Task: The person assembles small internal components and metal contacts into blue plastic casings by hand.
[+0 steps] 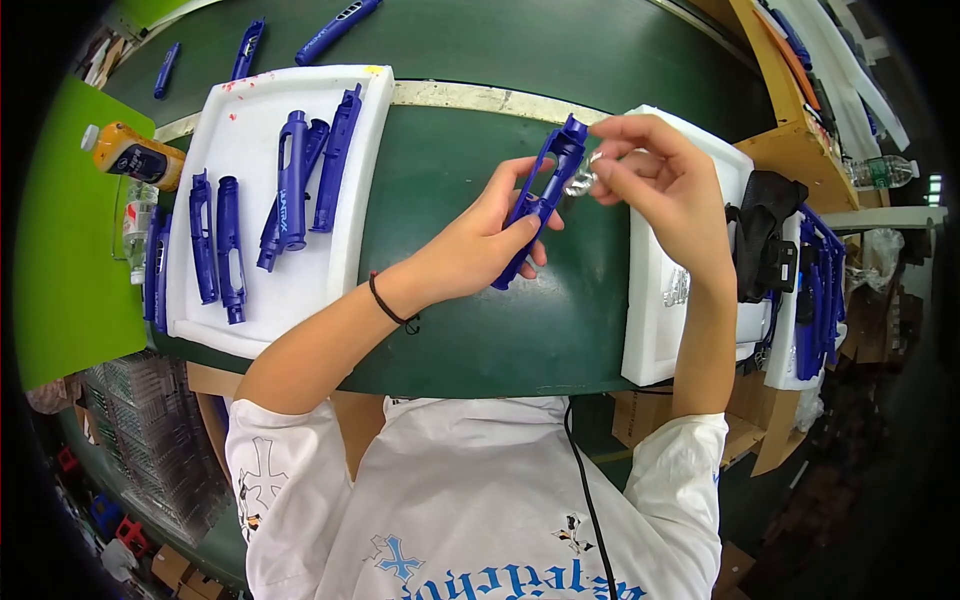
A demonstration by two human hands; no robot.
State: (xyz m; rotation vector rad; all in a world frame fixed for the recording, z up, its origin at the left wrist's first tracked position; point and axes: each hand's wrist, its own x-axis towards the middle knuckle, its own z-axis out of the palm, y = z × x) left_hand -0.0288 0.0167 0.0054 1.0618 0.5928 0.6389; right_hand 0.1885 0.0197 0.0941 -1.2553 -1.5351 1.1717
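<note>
My left hand [484,240] is wrapped round a long blue plastic housing [568,148] with an oblong opening along its side. The housing is tilted, its upper end pointing away and to the right, above the green work surface [480,340]. Close to that upper end, my right hand [672,180] pinches small shiny pieces [584,178], silvery or clear; their exact kind cannot be made out. At my left, a white foam tray [374,150] carries several similar blue housings [292,180], some lying across each other.
Another white foam tray [640,320] at right contains small shiny parts [677,287], beside a black strapped item [768,235]. An orange drink bottle [140,158] stands far left. More blue housings [335,32] lie on the green belt beyond. A wooden shelf [800,165] borders the right.
</note>
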